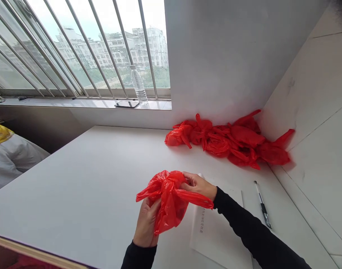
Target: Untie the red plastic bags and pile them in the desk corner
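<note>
Nearest, above the white desk (75, 194), both hands work one red plastic bag (171, 201). The left hand (147, 224) cups it from below, grip closed on the gathered plastic; the right hand (197, 185) pinches the bag's top, where two ends stick out sideways like a half-made knot. Under the right forearm lies a sheet of paper (215, 231), with a pen (263, 205) just beside it. Farther back, in the desk's corner by the wall, a pile of tied red bags (232, 142) appears finished. On the windowsill (75, 102) stand a water bottle (138, 84) and a phone (126, 104).
</note>
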The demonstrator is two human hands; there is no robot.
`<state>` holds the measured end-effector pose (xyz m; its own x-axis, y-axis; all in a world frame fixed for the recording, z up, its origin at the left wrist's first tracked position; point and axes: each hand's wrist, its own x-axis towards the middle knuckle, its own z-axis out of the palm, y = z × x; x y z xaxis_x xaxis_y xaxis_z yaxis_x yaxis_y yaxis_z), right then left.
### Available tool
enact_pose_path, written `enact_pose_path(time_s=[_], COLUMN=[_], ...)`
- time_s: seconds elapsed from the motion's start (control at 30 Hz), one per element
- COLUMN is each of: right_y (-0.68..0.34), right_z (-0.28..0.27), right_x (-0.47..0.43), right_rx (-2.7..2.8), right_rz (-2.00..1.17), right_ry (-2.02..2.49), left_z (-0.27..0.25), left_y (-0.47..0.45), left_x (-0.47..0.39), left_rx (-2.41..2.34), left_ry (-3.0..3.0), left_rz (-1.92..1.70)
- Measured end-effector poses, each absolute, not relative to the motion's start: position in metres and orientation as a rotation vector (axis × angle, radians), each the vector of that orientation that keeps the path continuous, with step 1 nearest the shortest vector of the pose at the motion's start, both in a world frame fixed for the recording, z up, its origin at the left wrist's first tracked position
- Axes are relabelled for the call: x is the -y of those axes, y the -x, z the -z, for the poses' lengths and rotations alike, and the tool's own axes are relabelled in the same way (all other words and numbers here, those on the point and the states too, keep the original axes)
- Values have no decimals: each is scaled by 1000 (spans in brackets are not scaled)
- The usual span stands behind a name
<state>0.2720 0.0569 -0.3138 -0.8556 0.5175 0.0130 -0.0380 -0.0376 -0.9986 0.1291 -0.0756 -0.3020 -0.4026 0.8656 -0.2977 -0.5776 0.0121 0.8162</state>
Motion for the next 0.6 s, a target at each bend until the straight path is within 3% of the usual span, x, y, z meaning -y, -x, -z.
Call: enact_pose_path(time_s=[0.1,0.4,0.6], right_y=[-272,-271,-277], right_z=[317,320,316], right_x=[-55,-59,-55], right_rx=[1767,1721,1796], right_rz=[-2209,-1975,-2150], right_ry=[328,521,554], left_z=[307,305,305], left_y=[-125,-135,-140], left_x=[71,78,74], left_rx=[-1141,-1079,-1167], left_ry=[-324,-420,-529], left_rz=[-1677,-1563,-1673])
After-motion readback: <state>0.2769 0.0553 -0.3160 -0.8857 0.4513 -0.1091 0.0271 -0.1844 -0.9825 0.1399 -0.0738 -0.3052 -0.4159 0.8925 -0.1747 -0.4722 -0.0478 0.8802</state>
